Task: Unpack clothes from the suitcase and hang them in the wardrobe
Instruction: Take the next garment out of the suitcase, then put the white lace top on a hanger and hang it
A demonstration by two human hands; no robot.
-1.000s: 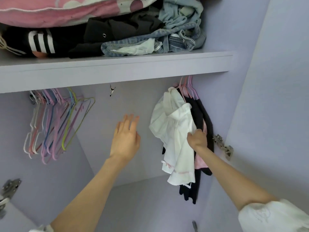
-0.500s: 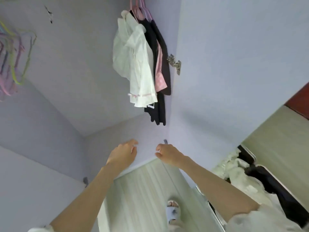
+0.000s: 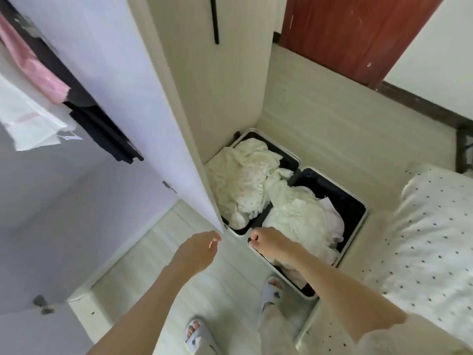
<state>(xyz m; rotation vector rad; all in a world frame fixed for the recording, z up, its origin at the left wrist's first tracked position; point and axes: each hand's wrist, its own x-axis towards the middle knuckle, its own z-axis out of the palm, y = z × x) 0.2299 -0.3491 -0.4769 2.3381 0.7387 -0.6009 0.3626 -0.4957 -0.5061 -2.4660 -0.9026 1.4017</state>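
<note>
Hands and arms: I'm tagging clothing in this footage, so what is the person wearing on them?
Both forearms are bare. The left hand and right hand carry no gloves, rings or watch that I can see. A loose white sleeve ends above the right elbow.

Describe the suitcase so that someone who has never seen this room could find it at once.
Start at the tall lilac wardrobe door standing open on the left. On the pale floor just past its edge, between it and the white dotted bed, lies the open black suitcase with a silver rim. It alone lies split into two halves, heaped with crumpled white clothes.
</note>
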